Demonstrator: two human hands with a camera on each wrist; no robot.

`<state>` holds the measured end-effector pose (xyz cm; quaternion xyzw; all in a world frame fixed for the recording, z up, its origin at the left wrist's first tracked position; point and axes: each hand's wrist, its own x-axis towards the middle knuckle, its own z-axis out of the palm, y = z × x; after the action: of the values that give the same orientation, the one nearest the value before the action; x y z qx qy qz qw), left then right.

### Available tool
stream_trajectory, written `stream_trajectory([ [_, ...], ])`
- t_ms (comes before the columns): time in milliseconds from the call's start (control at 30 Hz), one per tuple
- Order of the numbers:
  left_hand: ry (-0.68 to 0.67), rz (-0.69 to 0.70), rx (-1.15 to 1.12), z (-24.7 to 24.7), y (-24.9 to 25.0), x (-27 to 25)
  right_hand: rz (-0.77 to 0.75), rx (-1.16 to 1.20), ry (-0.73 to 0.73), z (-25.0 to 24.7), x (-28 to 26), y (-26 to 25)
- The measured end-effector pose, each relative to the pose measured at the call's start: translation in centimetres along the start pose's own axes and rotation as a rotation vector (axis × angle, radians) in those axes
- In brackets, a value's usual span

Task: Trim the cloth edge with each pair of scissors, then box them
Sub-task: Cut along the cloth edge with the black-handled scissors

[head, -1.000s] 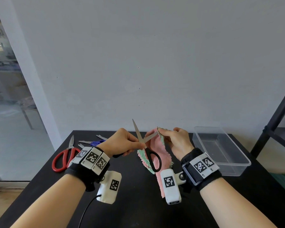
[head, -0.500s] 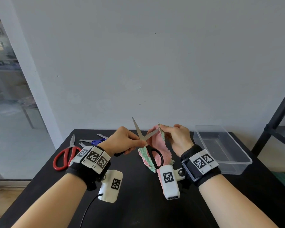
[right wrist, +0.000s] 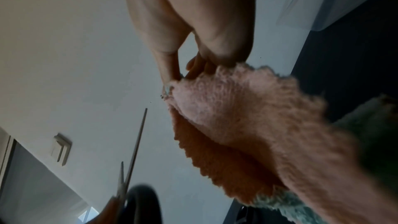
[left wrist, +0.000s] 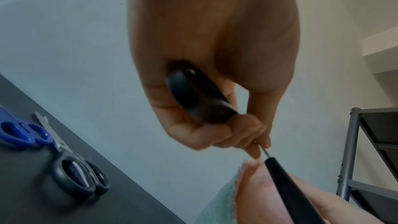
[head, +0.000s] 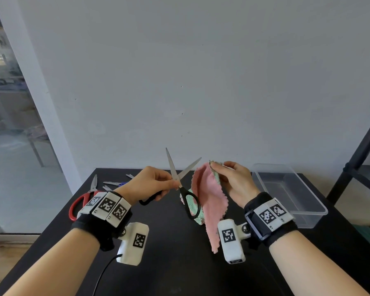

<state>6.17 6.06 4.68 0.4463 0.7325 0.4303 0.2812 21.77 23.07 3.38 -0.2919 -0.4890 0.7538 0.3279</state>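
My left hand (head: 154, 184) grips black-handled scissors (head: 179, 182) above the table, blades spread wide and pointing up; one handle loop (head: 191, 205) hangs free, the other sits in my curled fingers (left wrist: 206, 135). My right hand (head: 229, 180) pinches the top corner of a pink and mint cloth (head: 209, 199), which hangs down with its pinked edge just right of the blades. In the right wrist view the cloth (right wrist: 247, 117) fills the middle, and the thin blades (right wrist: 137, 140) stand to its left, apart from it.
A clear plastic box (head: 286, 195) stands on the black table (head: 175, 263) at the right. Red-handled scissors (head: 81, 201), blue-handled scissors (left wrist: 23, 134) and dark grey-handled scissors (left wrist: 79, 181) lie at the back left. A dark metal shelf (head: 359, 163) stands at the right.
The scissors' blades have pulled back to the left, away from the cloth's top edge they were at. Both hands have risen a little.
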Motion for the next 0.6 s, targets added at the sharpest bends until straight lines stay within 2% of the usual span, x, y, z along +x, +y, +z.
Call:
stream_trajectory([
  [267, 0.037, 0.025, -0.025, 0.3, 0.3, 0.4, -0.003, -0.033, -0.072, 1.4, -0.6, 0.2],
  [500, 0.211, 0.028, 0.008, 0.1, 0.7, 0.7, -0.065, -0.092, -0.063, 1.6, -0.7, 0.1],
  [600, 0.179, 0.016, 0.031, 0.1, 0.9, 0.8, -0.083, -0.106, -0.038, 1.7, -0.7, 0.1],
])
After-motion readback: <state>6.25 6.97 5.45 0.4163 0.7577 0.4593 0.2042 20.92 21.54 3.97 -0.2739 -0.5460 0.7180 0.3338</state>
